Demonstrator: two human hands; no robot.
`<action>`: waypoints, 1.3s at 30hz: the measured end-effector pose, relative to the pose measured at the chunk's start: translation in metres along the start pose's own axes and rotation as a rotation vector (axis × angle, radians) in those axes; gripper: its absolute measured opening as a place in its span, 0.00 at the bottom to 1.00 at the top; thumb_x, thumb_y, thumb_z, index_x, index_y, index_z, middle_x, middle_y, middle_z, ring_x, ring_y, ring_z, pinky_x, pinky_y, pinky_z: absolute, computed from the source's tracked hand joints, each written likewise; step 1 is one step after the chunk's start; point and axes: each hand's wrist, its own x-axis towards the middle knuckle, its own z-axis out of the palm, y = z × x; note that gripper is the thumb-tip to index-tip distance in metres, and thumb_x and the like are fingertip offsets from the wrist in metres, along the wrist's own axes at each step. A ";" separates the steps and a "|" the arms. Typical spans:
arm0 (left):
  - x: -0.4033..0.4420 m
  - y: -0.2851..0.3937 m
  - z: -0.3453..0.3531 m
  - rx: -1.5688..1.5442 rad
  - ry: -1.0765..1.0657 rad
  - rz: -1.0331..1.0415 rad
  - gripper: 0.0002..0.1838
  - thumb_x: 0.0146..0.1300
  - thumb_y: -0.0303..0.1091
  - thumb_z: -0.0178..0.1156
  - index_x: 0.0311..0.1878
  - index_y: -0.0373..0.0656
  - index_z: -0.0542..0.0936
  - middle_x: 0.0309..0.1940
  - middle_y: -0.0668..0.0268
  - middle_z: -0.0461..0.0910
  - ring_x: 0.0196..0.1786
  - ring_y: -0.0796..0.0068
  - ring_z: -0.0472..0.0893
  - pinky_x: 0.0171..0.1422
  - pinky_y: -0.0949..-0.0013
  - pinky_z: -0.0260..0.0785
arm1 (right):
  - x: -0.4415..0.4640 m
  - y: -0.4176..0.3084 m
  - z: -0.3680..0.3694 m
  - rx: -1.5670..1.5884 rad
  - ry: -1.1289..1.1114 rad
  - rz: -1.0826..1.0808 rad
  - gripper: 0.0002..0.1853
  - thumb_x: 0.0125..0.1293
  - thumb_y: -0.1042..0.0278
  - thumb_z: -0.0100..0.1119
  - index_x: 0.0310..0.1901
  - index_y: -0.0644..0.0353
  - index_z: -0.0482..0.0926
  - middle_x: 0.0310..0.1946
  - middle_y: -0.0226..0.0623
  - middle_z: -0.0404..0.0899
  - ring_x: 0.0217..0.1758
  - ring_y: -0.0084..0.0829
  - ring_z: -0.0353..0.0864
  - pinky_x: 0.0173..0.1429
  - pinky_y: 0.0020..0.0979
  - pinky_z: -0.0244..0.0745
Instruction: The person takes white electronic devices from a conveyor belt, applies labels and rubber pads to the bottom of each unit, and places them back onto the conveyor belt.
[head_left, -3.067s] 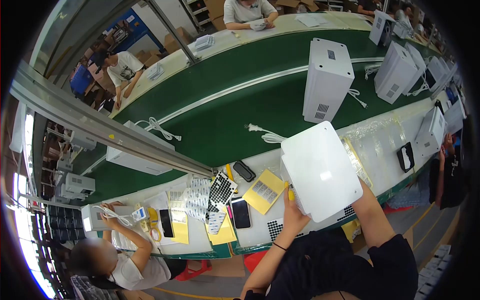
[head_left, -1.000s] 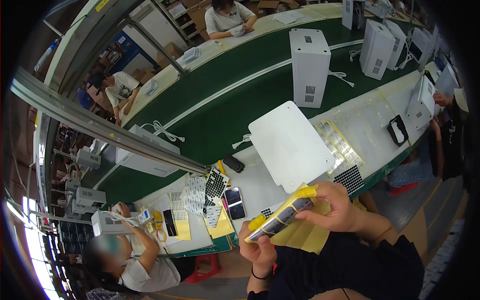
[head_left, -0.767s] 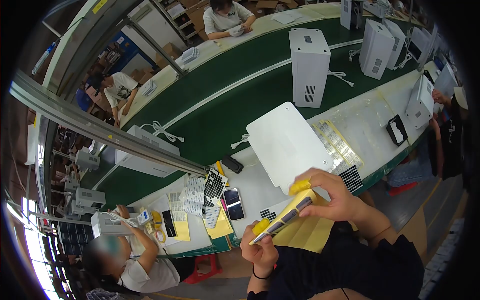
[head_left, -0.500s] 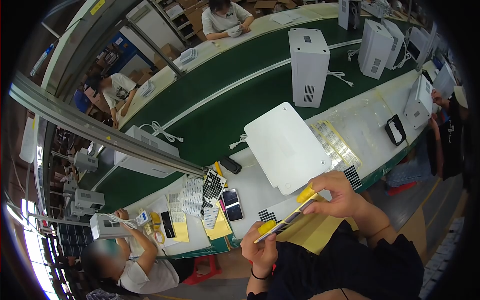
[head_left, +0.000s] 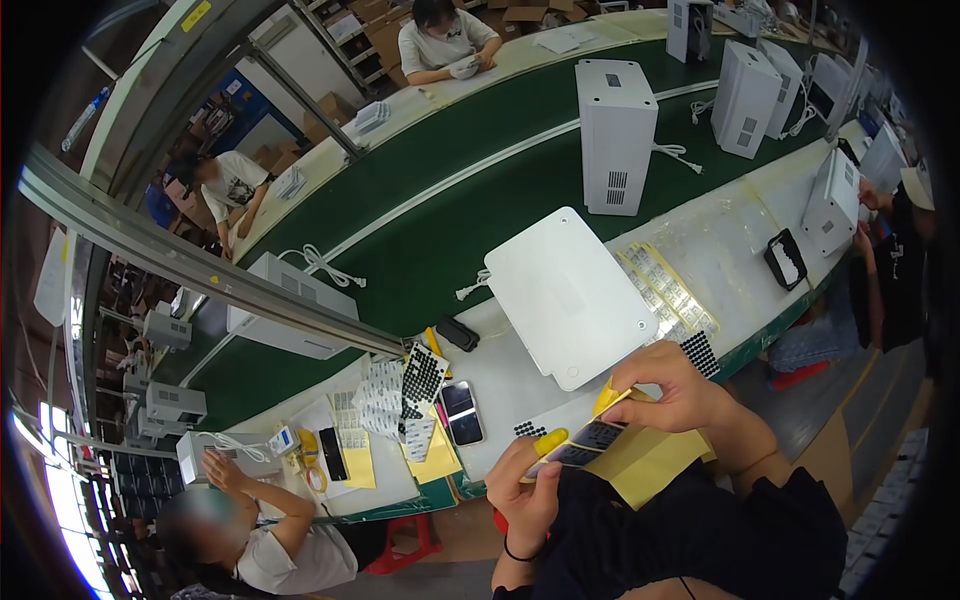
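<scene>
My left hand (head_left: 522,492) and my right hand (head_left: 665,392) pinch opposite ends of a label sheet (head_left: 594,440), a yellow-edged strip with dark printed labels. Yellow covers are on fingertips of both hands. The sheet is tilted and bent between them. Below it, yellow paper (head_left: 645,470) hangs over my lap; whether it is part of the same sheet I cannot tell. Just beyond my hands lies a white appliance (head_left: 570,295) with its flat panel up. Sheets of black dots (head_left: 700,352) lie beside it, partly hidden by my right hand.
A phone (head_left: 462,412), dotted sticker sheets (head_left: 424,375) and a black object (head_left: 458,333) lie to the left. Clear label sheets (head_left: 668,290) and a black tray (head_left: 786,260) are to the right. White appliances (head_left: 617,135) stand on the green conveyor (head_left: 430,235). Co-workers (head_left: 290,540) sit nearby.
The label sheet has turned so more of its printed face shows, and my left hand has shifted slightly. The co-worker at left has moved a hand over an appliance.
</scene>
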 end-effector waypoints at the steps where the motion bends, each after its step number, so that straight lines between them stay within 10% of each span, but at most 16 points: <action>1: -0.002 0.001 0.000 0.005 -0.005 -0.030 0.11 0.56 0.27 0.66 0.39 0.28 0.83 0.28 0.58 0.80 0.29 0.72 0.77 0.35 0.74 0.67 | 0.000 0.000 0.000 -0.002 -0.003 0.006 0.07 0.58 0.71 0.69 0.35 0.63 0.82 0.28 0.37 0.83 0.29 0.28 0.82 0.35 0.25 0.72; 14: -0.004 -0.007 -0.010 -0.164 -0.069 -0.163 0.22 0.68 0.42 0.56 0.32 0.27 0.80 0.27 0.58 0.78 0.29 0.72 0.74 0.34 0.71 0.63 | -0.008 0.015 0.010 0.160 0.133 0.064 0.06 0.62 0.70 0.65 0.34 0.63 0.81 0.30 0.37 0.83 0.31 0.29 0.82 0.39 0.26 0.74; 39: 0.000 -0.040 -0.014 -0.085 -0.008 -0.256 0.09 0.67 0.27 0.57 0.33 0.31 0.76 0.26 0.67 0.73 0.27 0.81 0.67 0.31 0.76 0.57 | 0.003 0.031 0.018 -0.210 -0.033 0.112 0.07 0.63 0.71 0.59 0.39 0.64 0.81 0.33 0.40 0.80 0.37 0.39 0.81 0.41 0.31 0.74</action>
